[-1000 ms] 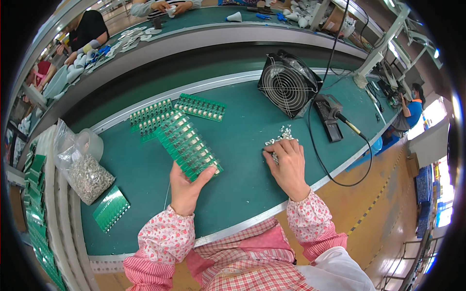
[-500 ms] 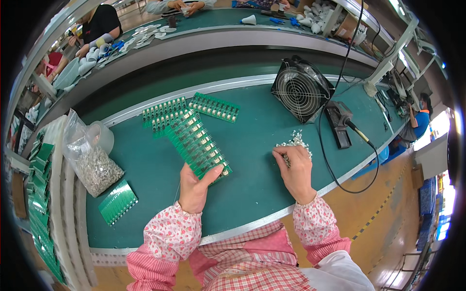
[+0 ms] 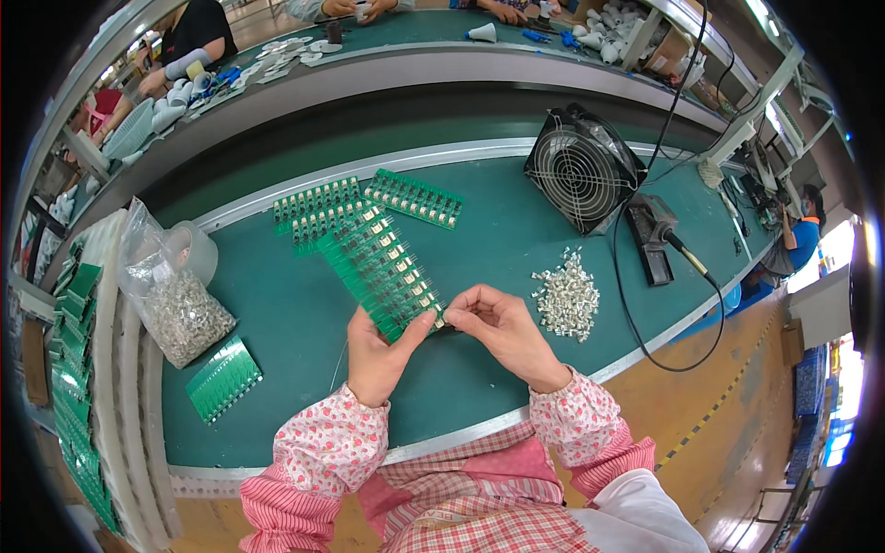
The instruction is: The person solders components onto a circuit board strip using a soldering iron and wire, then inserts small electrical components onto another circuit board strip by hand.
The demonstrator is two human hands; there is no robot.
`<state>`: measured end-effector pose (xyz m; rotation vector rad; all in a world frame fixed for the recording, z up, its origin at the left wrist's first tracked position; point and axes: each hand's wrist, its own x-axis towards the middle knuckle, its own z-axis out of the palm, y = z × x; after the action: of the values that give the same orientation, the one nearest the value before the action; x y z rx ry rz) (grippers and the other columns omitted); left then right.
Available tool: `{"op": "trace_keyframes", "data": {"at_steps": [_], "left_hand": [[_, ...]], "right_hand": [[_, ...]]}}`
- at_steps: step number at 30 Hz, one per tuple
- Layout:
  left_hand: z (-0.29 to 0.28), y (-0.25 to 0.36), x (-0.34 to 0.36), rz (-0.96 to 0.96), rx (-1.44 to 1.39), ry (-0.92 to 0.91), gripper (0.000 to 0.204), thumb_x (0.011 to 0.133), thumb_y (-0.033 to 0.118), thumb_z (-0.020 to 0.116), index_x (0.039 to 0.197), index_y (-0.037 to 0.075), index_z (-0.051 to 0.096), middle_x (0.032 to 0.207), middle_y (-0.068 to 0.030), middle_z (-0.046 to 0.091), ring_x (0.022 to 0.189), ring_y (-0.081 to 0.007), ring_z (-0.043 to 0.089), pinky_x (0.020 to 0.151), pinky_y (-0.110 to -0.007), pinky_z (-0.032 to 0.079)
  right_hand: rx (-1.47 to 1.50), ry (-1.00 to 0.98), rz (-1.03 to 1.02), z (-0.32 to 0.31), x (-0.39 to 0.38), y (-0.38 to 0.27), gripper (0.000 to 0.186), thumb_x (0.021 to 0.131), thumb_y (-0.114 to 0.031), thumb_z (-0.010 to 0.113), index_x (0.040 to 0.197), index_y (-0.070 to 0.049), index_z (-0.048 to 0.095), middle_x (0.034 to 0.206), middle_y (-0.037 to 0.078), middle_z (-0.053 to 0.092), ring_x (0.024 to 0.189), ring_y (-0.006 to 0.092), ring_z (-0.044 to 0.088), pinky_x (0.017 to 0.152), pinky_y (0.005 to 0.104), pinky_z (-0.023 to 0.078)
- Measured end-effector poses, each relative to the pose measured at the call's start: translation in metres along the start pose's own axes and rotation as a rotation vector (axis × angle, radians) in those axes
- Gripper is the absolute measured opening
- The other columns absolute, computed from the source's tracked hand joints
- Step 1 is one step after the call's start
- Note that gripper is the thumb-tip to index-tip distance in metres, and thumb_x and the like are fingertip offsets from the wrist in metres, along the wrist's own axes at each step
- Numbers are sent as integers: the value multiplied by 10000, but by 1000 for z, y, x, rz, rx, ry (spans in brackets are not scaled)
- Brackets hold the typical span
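My left hand is closed on the near end of a green circuit board panel, its thumb on top. White connectors and dark parts with thin leads run along the panel, which is tilted above the bench. At the panel's near right corner, my right hand pinches something too small to make out, possibly a white connector. To its right lies a loose pile of small white connectors. Two populated panels rest just beyond the held one. A bare green panel lies at the left.
A clear bag of small parts leans by a white tub at left. White racks hold green boards. A black fan and a soldering iron with its stand sit at right. Co-workers' hands show across the bench.
My right hand has moved left from the connector pile to the near corner of the held panel, its fingers pinched. My left hand keeps its hold on the panel.
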<state>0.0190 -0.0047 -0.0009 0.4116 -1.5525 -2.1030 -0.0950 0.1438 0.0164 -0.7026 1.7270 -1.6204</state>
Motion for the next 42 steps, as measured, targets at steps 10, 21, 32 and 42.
{"op": "trace_keyframes", "data": {"at_steps": [10,21,32,42], "left_hand": [[3,0,0,6,62,-9,284,875,-23,741,1127,8,613,1025,-40,696,912,-100,665,797,-252,541],[5,6,-1,13,-3,-22,304,871,-21,741,1141,13,605,1051,-49,687,950,-120,662,839,-279,538],[-4,14,-6,-126,-298,-245,339,864,9,714,1175,26,580,1256,-133,577,1175,-223,573,998,-388,465],[-44,21,3,42,471,-320,825,661,93,929,1347,44,474,1324,-126,576,1259,-243,545,1066,-394,409]], "right_hand": [[27,-14,-22,-4,0,5,187,968,-151,685,1028,22,651,933,41,695,845,82,630,767,253,520],[-199,160,-244,10,-8,7,187,954,-123,693,1035,26,614,903,72,693,800,131,643,731,286,523],[310,129,-109,35,-32,8,232,955,-109,700,1121,33,626,1006,83,716,901,127,693,760,261,556],[-386,362,-536,-2,-68,-9,168,824,-15,783,981,-11,725,828,90,689,758,174,686,682,293,536]]}}
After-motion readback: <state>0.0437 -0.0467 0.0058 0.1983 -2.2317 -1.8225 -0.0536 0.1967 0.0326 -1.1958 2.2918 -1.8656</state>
